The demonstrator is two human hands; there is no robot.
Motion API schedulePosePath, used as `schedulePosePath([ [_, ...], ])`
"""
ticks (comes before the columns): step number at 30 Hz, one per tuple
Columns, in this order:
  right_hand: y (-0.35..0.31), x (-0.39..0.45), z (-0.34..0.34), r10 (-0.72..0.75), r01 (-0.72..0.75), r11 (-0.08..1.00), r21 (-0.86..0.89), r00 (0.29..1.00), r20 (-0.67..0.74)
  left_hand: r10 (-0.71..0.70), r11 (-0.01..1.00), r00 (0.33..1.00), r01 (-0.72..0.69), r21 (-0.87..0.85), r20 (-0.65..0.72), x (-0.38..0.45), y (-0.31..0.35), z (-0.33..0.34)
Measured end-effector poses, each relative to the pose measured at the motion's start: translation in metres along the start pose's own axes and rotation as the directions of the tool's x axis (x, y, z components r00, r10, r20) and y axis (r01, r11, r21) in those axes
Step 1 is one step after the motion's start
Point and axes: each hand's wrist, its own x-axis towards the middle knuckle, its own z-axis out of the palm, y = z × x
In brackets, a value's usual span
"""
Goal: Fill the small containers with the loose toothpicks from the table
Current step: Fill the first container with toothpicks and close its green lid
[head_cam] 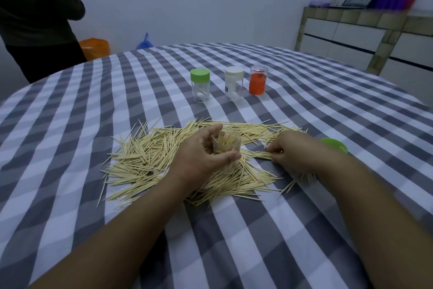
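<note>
A wide heap of loose toothpicks (150, 157) lies on the checked tablecloth in front of me. My left hand (201, 155) grips a clear open container (228, 142) that is packed with upright toothpicks, standing in the middle of the heap. My right hand (293, 150) pinches a small bunch of toothpicks (256, 154) just to the right of that container, low over the cloth. Its loose green lid (335, 144) lies behind my right wrist.
Further back stand three small containers: one with a green lid (200, 85), one with a white lid (233, 83), one orange container (257, 80). A person in dark clothes (35, 14) stands at the far left. A tiled counter (365, 38) with a laptop is at the back right.
</note>
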Motion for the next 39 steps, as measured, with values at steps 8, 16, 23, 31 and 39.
schedulePosePath([
  [8,-0.014,0.006,0.01,-0.027,-0.014,0.979,-0.201,0.98,-0.198,0.0,1.0,1.0,0.0,0.01,-0.006,0.0,-0.002,0.0],
  [16,-0.018,-0.002,-0.002,0.163,0.11,0.619,0.778,0.95,-0.265,0.009,1.0,1.0,-0.009,0.007,0.001,0.002,-0.003,0.0],
  [23,-0.037,-0.001,-0.001,0.29,0.215,-0.086,0.973,0.94,-0.182,0.003,1.0,1.0,-0.003,0.012,-0.003,0.002,-0.003,0.001],
  [31,-0.063,-0.003,0.003,0.421,0.516,-0.198,0.833,0.813,-0.404,0.003,1.0,1.0,-0.003,0.004,0.003,0.002,-0.003,0.001],
  [39,-0.072,0.0,0.021,0.276,0.384,0.065,0.921,0.88,-0.387,0.015,1.0,1.0,-0.015,0.0,0.003,0.001,-0.002,0.0],
])
